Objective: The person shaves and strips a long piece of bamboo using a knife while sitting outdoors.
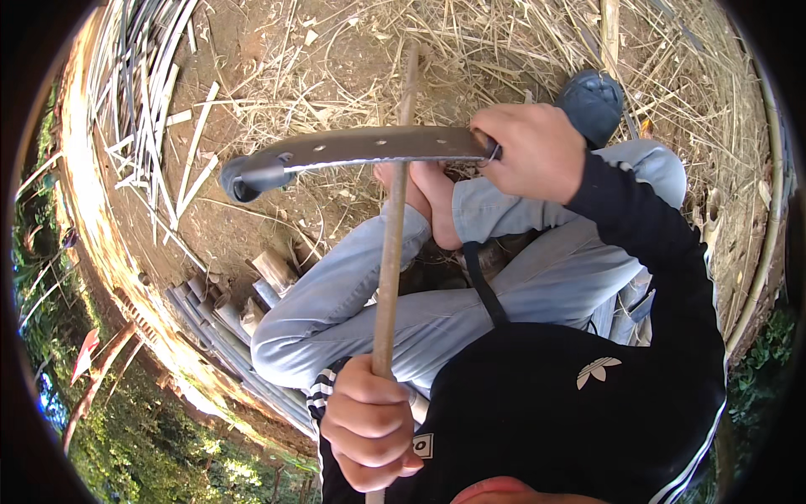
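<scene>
My left hand (369, 424) is wrapped in a fist around the lower part of a long, thin wooden stick (389, 286). The stick rises away from my body, slightly tilted, toward the straw-covered ground. In my right hand (533, 151) is the grip end of a large curved machete (344, 148), its handle mostly hidden by my fingers. Its broad dark blade has several holes and a bright edge on the side nearer to me. The blade lies across the upper part of the stick, covering a short stretch of it; whether they touch, I cannot tell.
I sit cross-legged, bare feet (432, 202) beyond the stick, on a bed of cut bamboo poles (218, 315). Dark shoes lie at left (239, 181) and right (592, 105). Split strips (138, 92) pile at far left; straw (495, 50) litters the ground.
</scene>
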Demonstrator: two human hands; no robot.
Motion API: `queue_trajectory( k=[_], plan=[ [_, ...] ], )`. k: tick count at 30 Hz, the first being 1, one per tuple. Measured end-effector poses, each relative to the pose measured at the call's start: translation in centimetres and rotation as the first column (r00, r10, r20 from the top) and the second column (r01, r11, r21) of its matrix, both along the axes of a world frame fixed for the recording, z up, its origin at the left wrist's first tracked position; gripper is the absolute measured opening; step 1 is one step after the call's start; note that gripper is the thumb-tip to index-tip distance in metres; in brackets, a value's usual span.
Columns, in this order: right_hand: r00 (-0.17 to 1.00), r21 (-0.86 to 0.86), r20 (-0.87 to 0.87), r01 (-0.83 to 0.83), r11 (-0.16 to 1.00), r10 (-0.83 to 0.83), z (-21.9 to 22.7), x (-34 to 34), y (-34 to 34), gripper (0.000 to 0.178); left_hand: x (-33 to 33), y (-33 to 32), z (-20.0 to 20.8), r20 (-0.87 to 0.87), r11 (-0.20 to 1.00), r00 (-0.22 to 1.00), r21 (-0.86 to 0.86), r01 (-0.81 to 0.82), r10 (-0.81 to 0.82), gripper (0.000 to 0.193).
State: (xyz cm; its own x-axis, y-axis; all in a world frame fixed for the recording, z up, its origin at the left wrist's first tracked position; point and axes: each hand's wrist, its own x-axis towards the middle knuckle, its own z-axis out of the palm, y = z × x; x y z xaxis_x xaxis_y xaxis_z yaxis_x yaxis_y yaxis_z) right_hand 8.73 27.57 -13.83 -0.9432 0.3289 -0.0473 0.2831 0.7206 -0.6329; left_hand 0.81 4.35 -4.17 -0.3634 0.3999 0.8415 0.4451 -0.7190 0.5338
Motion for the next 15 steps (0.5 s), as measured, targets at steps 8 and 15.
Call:
queue_trajectory(
  k=[8,15],
  plan=[
    [0.998,0.071,0.065,0.020,0.997,-0.025,-2.8,-1.3,1.6,0.017,0.1,0.0,-0.1,0.026,1.000,1.000,-0.015,0.017,-0.017,0.025],
    [0.970,-0.276,-0.215,-0.168,0.947,0.109,-2.7,1.0,-1.9,0.023,0.1,-0.6,-0.5,-0.010,1.000,1.000,0.018,-0.019,0.019,0.022]
  ],
)
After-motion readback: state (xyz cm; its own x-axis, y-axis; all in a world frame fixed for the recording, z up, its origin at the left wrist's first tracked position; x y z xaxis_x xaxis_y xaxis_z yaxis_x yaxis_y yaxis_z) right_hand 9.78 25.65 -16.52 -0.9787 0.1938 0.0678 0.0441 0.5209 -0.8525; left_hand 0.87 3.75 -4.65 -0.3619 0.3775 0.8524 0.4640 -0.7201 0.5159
